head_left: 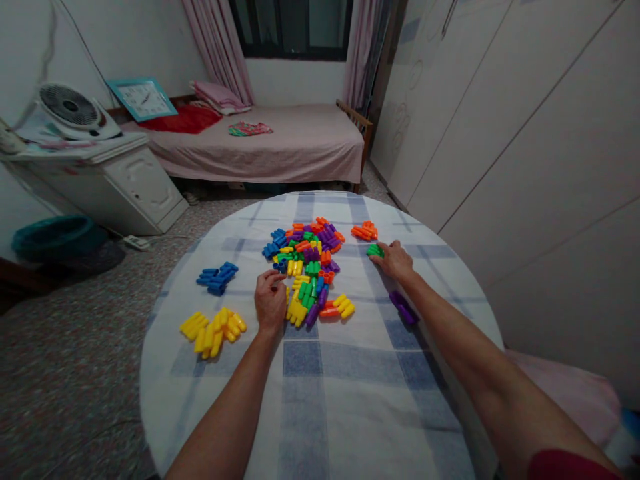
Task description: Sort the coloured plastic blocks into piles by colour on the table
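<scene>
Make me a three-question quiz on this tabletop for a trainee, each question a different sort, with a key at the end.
1. Multiple choice: What colour are the plastic pieces at the fingers of the right hand?
A) Yellow
B) Green
C) Blue

2. True or false: On the left side of the table, the separate yellow group lies nearer to the camera than the separate blue group.

3. Fill in the blank: The ____ hand is right beside the large mixed pile.

Key:
1. B, green.
2. True.
3. Left; the left hand is at the pile's edge, while the other is away from it.
</scene>
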Demonstrator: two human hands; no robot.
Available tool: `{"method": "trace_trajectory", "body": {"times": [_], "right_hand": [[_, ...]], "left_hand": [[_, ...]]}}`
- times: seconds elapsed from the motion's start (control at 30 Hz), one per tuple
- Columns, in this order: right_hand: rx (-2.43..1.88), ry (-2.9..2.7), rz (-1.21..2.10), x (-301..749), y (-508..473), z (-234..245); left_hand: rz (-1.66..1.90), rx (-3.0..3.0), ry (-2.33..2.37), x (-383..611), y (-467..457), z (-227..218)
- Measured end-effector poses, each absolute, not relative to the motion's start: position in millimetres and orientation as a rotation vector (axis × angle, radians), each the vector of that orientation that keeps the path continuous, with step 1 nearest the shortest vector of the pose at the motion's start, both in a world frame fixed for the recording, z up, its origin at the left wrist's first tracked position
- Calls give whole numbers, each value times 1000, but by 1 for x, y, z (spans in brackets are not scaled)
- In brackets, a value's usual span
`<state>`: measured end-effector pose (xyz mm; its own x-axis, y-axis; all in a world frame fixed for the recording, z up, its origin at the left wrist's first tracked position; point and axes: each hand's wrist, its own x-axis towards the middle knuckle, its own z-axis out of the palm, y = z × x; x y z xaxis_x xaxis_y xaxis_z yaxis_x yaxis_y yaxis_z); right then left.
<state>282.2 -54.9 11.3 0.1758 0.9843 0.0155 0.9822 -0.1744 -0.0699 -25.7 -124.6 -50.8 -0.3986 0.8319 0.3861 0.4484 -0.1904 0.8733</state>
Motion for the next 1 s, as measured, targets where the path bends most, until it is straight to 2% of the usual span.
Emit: {"method": "trace_trajectory", "body": {"times": [0.07,0.13,0.23,0.3,0.43,0.63,0.83,1.0], "right_hand": [[-2274,-1986,-87,271,-58,18],[-2007,-2096,-124,255,-65,20],[-1516,-2316,134,225,-74,12],[-1363,-2370,293,208,-76,4],[-1382,-2354,358,191,-75,-8],[-1553,-2312,254,197,-84,-7],[-1612,-2119,29,259,-112,1],[-1825,-2047,-19,303,-154,-17]], "left_hand": [[1619,1486,1739,-25,-125,-50],[1623,1492,1730,-25,-125,-49],[1634,1479,1724,-23,-125,-48],[1637,1457,1725,-23,-125,-48],[1624,1458,1720,-24,-124,-50],[1616,1493,1725,-26,-123,-51],[1602,1497,1736,-26,-124,-50],[1608,1489,1744,-25,-124,-49]]}}
